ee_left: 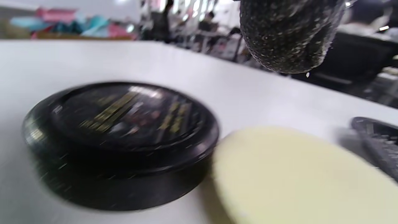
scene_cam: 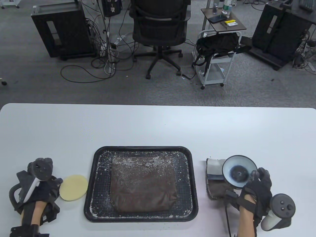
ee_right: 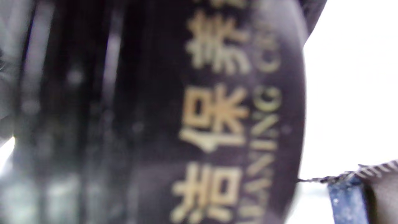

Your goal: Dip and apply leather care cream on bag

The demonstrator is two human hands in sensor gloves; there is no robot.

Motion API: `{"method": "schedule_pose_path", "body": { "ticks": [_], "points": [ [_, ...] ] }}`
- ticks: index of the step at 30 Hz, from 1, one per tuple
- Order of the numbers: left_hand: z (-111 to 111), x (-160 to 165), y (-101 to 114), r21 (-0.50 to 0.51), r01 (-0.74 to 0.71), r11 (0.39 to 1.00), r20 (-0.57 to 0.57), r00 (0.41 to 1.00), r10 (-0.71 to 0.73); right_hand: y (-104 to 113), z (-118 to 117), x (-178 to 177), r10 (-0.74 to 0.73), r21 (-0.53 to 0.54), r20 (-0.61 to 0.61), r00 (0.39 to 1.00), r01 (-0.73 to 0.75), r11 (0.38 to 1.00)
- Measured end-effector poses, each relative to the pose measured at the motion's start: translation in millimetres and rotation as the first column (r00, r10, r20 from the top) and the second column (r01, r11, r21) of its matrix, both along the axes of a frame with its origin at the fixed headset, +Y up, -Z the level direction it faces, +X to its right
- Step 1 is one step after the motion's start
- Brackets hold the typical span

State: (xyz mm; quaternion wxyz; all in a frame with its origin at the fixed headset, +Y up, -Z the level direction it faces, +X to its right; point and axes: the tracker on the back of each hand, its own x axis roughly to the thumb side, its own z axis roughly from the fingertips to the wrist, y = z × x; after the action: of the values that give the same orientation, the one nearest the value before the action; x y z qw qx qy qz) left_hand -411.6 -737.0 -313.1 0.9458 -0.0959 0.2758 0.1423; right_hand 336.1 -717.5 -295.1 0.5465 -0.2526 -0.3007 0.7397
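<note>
Left hand (scene_cam: 42,184) resting low at table's left, right hand (scene_cam: 256,188) curled, gripping, forearm upright

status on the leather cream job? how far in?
Early. Done: nothing on this round, though the brown bag in the tray carries white flecks. In hand: the right hand holds the cream tin tilted up. Left: the yellow sponge lies untouched beside the left hand; dipping and applying remain.
</note>
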Motion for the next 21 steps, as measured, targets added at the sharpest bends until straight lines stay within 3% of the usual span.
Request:
{"method": "schedule_pose_path", "body": {
  "ticks": [4,8,15,21],
  "points": [
    [1.1,-18.2,-17.7,-0.183,-0.086,0.979,-0.009,0.996,0.085,7.2,-0.1,-15.3,0.034,0.017,-0.048,0.998,-0.033,0.999],
    [1.3,-26.7,-28.3,-0.314,-0.053,0.948,0.009,0.998,0.059,8.4,-0.6,-25.1,0.013,0.031,-0.087,0.996,-0.010,0.999],
    [-5.5,-38.4,-56.3,-0.433,-0.161,0.887,0.042,0.979,0.198,7.0,-1.0,-29.5,0.021,0.017,-0.092,0.996,-0.020,1.000],
    [-12.9,-43.2,-61.5,-0.447,-0.117,0.887,0.028,0.989,0.145,7.7,-1.6,-30.8,0.024,0.011,-0.101,0.995,-0.023,1.000]
  ]
}}
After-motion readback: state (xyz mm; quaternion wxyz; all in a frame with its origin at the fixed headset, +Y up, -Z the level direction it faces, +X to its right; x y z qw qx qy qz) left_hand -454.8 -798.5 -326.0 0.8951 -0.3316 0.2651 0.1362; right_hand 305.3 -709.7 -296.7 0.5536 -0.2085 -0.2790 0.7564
